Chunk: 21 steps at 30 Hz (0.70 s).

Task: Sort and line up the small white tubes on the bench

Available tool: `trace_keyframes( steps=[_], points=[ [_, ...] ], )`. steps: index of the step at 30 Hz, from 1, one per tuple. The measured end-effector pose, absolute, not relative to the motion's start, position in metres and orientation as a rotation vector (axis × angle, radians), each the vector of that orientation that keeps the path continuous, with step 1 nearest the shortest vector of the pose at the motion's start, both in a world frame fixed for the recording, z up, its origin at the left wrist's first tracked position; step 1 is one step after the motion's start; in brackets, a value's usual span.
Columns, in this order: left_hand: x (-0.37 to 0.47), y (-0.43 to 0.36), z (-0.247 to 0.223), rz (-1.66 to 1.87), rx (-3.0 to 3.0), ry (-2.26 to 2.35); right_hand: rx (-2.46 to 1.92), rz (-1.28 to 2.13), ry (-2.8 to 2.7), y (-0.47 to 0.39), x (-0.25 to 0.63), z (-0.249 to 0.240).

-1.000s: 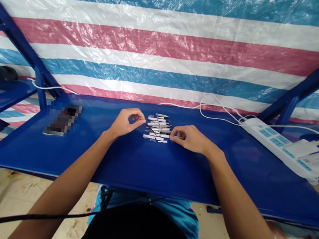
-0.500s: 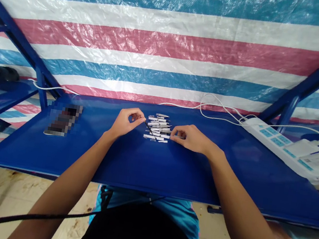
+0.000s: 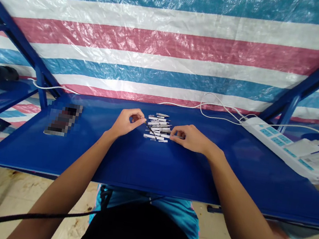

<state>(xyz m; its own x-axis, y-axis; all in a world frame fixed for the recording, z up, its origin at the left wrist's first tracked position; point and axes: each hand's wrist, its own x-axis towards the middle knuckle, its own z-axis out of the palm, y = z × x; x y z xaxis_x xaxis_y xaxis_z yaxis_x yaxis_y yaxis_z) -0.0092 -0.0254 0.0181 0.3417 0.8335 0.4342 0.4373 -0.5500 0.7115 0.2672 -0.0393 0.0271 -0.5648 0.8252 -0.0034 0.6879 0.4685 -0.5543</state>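
A pile of white and grey pens and pen parts (image 3: 160, 124) lies on the blue table (image 3: 152, 167), between my two hands. My left hand (image 3: 129, 122) is at the pile's left side, thumb and forefinger pinched on the upper end of a thin black stick (image 3: 151, 129) that looks like a pen refill. The stick slants down to the right across the pile. On the other side, my right hand (image 3: 185, 137) has its fingertips closed on the right end of a white pen part (image 3: 165, 136) low in the pile. Its fingers partly cover that end.
A phone-like object (image 3: 64, 120), blurred out, lies at the left. A white power strip (image 3: 282, 147) with plugged-in adapters and looping white cables (image 3: 222, 106) occupies the right. Blue metal posts (image 3: 42, 84) flank the table, and a striped plastic sheet (image 3: 170, 48) hangs behind it.
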Motion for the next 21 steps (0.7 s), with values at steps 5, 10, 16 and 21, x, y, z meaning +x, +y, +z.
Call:
trace_keyframes(
  steps=[5,10,16,21],
  points=[
    [-0.0077,-0.0272,0.0198,1.022,2.173,1.089,-1.276,0.745,-2.452,-0.0388,0.2677,0.0259],
    [-0.0096,-0.0248,0.0165,0.872,2.241,1.051,-1.240,0.736,-2.457,-0.0373,0.2695,0.0229],
    [-0.0102,-0.0239,0.0134,0.753,2.249,1.027,-1.253,0.719,-2.459,-0.0386,0.2675,0.0243],
    [-0.0098,-0.0243,0.0123,0.711,2.237,1.016,-1.203,0.725,-2.409,-0.0388,0.2650,0.0224]
  ],
)
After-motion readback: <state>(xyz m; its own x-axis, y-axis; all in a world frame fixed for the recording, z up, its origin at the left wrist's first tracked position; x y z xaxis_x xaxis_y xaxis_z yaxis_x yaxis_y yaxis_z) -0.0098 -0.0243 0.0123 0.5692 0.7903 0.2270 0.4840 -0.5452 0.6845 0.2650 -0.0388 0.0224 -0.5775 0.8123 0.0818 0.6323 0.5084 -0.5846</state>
